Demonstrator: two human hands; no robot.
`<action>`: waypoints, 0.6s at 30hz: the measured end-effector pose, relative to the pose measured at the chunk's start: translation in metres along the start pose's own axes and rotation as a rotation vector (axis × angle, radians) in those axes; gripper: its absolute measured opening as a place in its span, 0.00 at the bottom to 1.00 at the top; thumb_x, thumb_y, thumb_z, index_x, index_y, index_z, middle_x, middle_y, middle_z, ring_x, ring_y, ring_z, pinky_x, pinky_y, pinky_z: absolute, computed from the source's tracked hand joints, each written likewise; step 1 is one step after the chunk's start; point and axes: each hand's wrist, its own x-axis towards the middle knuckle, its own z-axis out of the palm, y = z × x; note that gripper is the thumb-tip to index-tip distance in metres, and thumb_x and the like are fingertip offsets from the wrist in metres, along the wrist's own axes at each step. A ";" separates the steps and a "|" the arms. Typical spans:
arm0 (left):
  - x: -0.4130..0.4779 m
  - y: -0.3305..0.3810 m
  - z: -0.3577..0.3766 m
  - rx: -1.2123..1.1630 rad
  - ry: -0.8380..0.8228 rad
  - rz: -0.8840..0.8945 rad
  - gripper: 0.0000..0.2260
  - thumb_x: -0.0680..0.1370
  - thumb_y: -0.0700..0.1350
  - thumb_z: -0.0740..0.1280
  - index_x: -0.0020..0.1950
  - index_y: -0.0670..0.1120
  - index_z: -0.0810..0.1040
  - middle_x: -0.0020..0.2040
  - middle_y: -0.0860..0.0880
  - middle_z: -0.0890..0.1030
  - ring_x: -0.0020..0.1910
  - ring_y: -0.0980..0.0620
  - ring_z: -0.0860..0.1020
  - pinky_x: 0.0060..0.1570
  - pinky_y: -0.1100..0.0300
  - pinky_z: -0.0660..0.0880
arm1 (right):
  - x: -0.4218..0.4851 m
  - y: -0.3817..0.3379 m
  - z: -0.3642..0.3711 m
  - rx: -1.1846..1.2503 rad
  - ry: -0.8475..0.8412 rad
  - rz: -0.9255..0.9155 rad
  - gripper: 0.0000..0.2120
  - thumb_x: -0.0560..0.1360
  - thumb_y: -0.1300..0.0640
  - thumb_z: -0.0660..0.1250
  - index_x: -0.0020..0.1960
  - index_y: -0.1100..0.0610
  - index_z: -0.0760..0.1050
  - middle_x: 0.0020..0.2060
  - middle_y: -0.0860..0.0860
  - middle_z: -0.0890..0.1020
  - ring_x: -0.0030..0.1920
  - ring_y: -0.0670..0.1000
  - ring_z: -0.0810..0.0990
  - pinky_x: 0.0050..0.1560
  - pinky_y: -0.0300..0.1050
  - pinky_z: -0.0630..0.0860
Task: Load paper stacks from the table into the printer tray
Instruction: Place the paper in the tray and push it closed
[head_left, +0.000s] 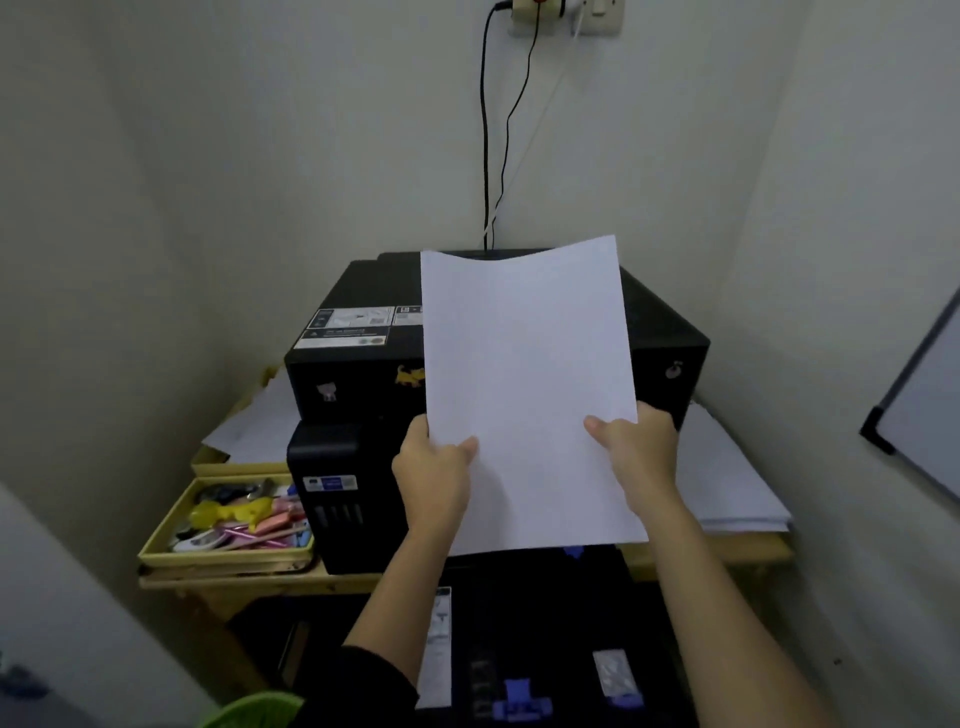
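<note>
I hold a stack of white paper upright in front of the black printer. My left hand grips its lower left edge and my right hand grips its lower right edge, thumbs on the front. The black printer tray, with blue guides, is pulled out below my forearms toward me. More white paper lies on the wooden table to the right of the printer, and some sheets lie to its left.
A yellow tray of pens and small stationery sits at the table's left front. Black cables run down the wall to the printer's back. A whiteboard leans at the right. Walls close in on both sides.
</note>
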 end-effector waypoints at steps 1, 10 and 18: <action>-0.013 -0.012 0.000 -0.013 -0.005 -0.006 0.10 0.72 0.36 0.69 0.46 0.50 0.75 0.39 0.58 0.78 0.38 0.61 0.76 0.33 0.66 0.71 | -0.009 0.014 -0.006 0.001 0.005 0.018 0.10 0.69 0.64 0.70 0.40 0.49 0.78 0.36 0.41 0.79 0.37 0.42 0.77 0.33 0.37 0.71; -0.110 -0.124 -0.016 0.041 0.007 -0.187 0.15 0.69 0.32 0.70 0.47 0.50 0.78 0.40 0.56 0.80 0.43 0.50 0.80 0.38 0.65 0.73 | -0.092 0.139 -0.043 -0.048 -0.050 0.277 0.09 0.68 0.67 0.71 0.48 0.60 0.81 0.37 0.48 0.81 0.41 0.52 0.81 0.40 0.43 0.77; -0.128 -0.162 -0.035 0.374 -0.058 -0.529 0.14 0.71 0.36 0.69 0.56 0.37 0.78 0.50 0.39 0.81 0.50 0.40 0.78 0.51 0.53 0.75 | -0.114 0.183 -0.045 -0.204 -0.198 0.573 0.04 0.70 0.66 0.68 0.43 0.59 0.78 0.40 0.54 0.82 0.39 0.53 0.79 0.36 0.41 0.73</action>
